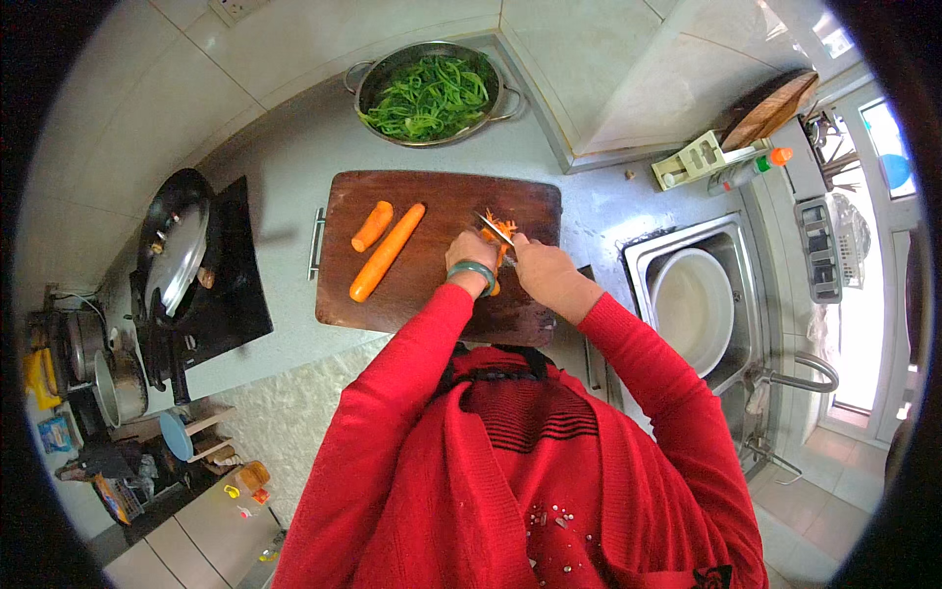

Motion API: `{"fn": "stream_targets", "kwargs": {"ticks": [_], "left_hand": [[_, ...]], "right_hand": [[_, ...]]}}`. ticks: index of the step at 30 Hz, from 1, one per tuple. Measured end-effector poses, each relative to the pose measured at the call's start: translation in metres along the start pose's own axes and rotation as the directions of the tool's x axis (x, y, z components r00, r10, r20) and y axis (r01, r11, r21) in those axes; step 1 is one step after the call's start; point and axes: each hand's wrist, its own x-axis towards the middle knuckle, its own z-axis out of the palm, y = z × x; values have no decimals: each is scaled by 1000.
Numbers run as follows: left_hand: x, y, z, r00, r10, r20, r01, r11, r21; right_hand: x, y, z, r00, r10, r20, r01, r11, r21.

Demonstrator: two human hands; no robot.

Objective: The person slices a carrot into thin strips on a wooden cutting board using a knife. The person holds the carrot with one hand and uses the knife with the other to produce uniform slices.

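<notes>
A dark wooden cutting board (434, 199) lies on the counter in front of me. My right hand (548, 272) grips a kitchen knife (498, 230), its blade slanting up and left over the cut carrot. Beside the blade, my left hand (471, 256) presses on carrot pieces (503, 254), which it partly covers; a green bangle circles that wrist. Thin carrot shreds (502, 221) are piled just beyond the knife. On the board's left half rest a long peeled carrot (388, 252) and a shorter carrot piece (372, 226).
Leafy greens (430, 96) fill a two-handled metal pan (486, 132) at the back. To the left, a lidded wok (176, 243) sits on a black cooktop (246, 294). A white basin (692, 313) stands in the sink (747, 258) at right, near a plastic bottle (751, 171).
</notes>
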Motion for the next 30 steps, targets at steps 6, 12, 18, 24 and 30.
{"fn": "stream_targets", "kwargs": {"ticks": [6, 12, 18, 24, 30], "left_hand": [[0, 2, -2, 999, -38, -30, 38, 999, -17], [6, -1, 1, 1000, -27, -13, 27, 999, -41], [4, -2, -1, 999, -32, 27, 33, 999, -42], [6, -4, 0, 1000, -14, -13, 13, 996, -83], [6, -3, -1, 999, -14, 51, 18, 997, -81]], "right_hand": [[12, 3, 2, 996, 6, 85, 0, 998, -65], [11, 6, 6, 996, -3, 85, 7, 999, -47], [9, 5, 1, 994, -47, 104, 54, 996, -69], [25, -5, 7, 998, -33, 58, 36, 998, -45], [21, 3, 1, 991, -61, 118, 70, 995, -68]]}}
